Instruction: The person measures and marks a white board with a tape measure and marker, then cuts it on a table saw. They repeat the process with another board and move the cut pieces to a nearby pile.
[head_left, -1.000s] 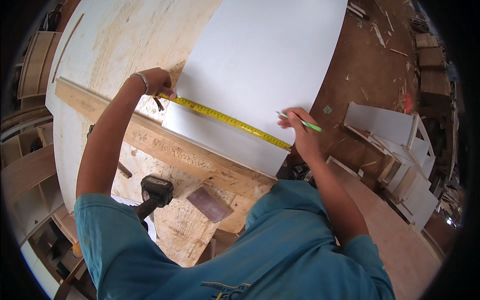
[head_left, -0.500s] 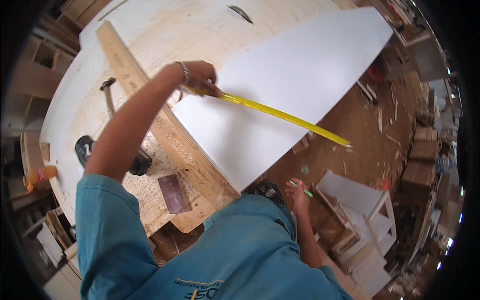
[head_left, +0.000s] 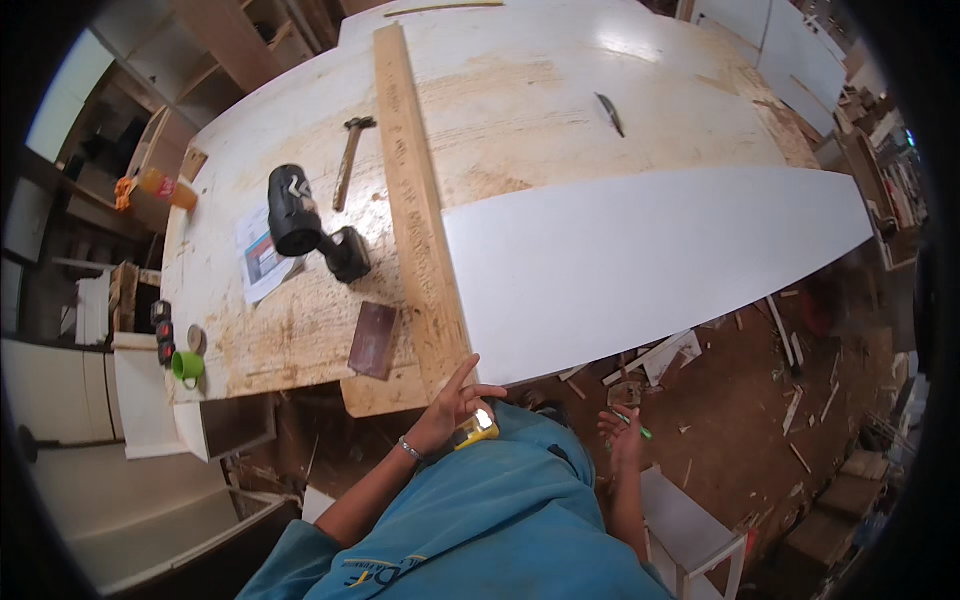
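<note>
My left hand (head_left: 452, 412) is at the near corner of a white board (head_left: 650, 265), index finger and another finger stretched out toward its edge. A yellow tape measure (head_left: 477, 430) with a shiny face is held in the lower part of that hand, against my shirt; no blade shows. My right hand (head_left: 622, 437), beyond the table's front edge, has its fingers curled round a slim green pen (head_left: 636, 428). Along the board's left end lies a long wooden plank (head_left: 412, 190).
Left of the plank are a cordless drill (head_left: 310, 225), a hammer (head_left: 352, 163), and a dark red flat block (head_left: 373, 340). A green mug (head_left: 186, 368) is at the table's left corner. A dark curved tool (head_left: 610, 115) lies behind the board. Wood scraps (head_left: 670, 358) litter the floor.
My left hand has come down from above the board to its near corner. The extended yellow blade is no longer seen. My right hand still has the pen. The view has shifted.
</note>
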